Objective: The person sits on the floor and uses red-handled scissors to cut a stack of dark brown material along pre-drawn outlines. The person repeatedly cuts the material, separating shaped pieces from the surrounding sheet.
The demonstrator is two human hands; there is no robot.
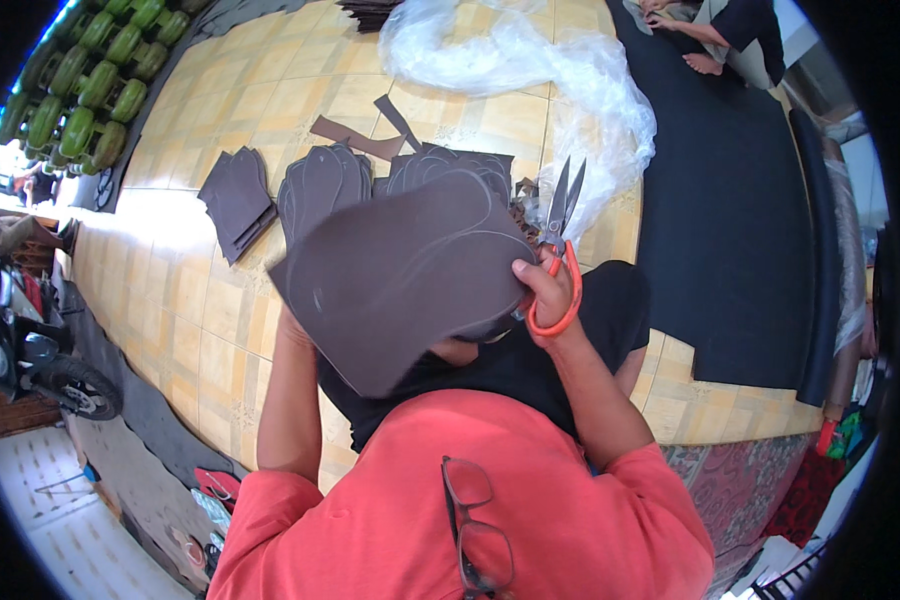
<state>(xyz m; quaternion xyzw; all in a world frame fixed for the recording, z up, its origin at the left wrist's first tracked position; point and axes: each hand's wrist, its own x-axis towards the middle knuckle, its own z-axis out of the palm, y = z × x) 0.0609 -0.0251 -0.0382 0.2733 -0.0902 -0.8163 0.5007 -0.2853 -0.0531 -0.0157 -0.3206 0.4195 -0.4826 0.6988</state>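
Note:
A dark brown flexible sheet (400,275), marked with thin curved outlines, is held up over my lap. My left hand (292,330) grips its left side from beneath; the sheet hides most of those fingers. At the opposite edge, my right hand (550,297) pinches the sheet with the thumb on top. The same hand carries scissors (560,225), their orange handles looped around it and their blades pointing away, slightly parted. Just beyond the sheet lie stacks of brown cut pieces (325,185) with outlines drawn on them.
Another brown stack (238,200) lies on the tiled floor (170,290) at left. Narrow brown offcuts (360,138) and crumpled clear plastic (530,55) are farther off. Black sheeting (720,220) covers the right side, where another person (730,40) sits. A motorcycle (45,345) stands at left.

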